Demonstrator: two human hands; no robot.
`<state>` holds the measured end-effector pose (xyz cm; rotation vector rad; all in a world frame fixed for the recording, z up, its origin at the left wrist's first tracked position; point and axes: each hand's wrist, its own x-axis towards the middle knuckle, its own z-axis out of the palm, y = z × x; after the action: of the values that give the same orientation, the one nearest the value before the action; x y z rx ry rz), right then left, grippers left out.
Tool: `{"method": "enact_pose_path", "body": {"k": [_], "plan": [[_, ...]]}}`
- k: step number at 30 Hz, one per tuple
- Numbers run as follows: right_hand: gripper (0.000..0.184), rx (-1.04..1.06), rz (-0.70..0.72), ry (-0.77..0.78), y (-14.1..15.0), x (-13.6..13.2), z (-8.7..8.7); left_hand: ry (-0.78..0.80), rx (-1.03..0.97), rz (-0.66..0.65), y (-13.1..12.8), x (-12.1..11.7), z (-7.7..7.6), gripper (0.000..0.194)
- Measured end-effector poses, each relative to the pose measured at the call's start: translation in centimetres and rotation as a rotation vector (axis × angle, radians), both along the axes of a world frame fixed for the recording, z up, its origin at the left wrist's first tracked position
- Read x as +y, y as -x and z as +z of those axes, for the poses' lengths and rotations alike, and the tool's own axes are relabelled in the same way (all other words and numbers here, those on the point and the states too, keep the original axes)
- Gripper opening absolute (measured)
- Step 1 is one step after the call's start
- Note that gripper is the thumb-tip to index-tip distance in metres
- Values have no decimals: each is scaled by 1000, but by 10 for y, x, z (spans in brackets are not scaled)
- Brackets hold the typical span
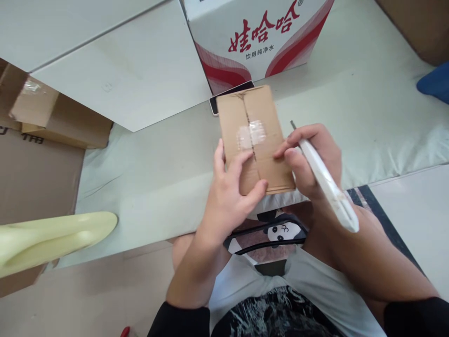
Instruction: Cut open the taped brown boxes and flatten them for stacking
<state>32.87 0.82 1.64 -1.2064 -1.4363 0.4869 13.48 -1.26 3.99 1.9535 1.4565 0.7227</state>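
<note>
Small cardboard box (270, 114) sits at frame centre, above the near part of the cloth-covered desk (157, 164); whether its underside touches the cloth cannot be determined. Left hand (224, 201) is clamped on the box's lower-left part, thumb at the near edge, one finger across the top. Right hand (326, 157) is closed round a white-handled tool (328, 187), metal tip (293, 125) free beside the box, a fingertip on the lid. Risk 1 (judged): the tip could slip off the clear tape (257, 132) and reach the left fingers, since one lies close to the seam. Risk 2: the box could skew if pushed from the right, the grip being one-sided. Risk 3: a deep tip could mark the contents. Obscured: box interior and underside; most of the dark flat device (213, 106) behind it; the tool's lower shaft, under the right fingers. Tip blurred, type of tool uncertain. Pale yellow object (70, 234) cut off at left edge, blue one (435, 84) at right; neither identified.
</note>
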Motion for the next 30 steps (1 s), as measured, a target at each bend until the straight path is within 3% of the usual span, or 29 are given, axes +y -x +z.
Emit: {"method": "enact_pose_path", "body": {"k": [6, 11, 16, 22, 26, 30], "plan": [[21, -96, -197, -33, -7, -6, 22, 152, -45, -146, -21, -15, 11, 57], [26, -45, -234, -70, -8, -11, 32, 181, -49, -183, -27, -18, 14, 60], [19, 26, -192, 72, -7, -15, 37, 175, -69, -171, -30, -18, 14, 57], [27, -201, -252, 157, 1, -18, 45, 116, -101, -133, -33, -20, 9, 48], [11, -182, -235, 231, -2, -17, 42, 81, -100, -127, -34, -20, 8, 46], [12, -143, -253, 292, -6, -12, 41, 102, -109, -134, -35, -19, 9, 53]]}}
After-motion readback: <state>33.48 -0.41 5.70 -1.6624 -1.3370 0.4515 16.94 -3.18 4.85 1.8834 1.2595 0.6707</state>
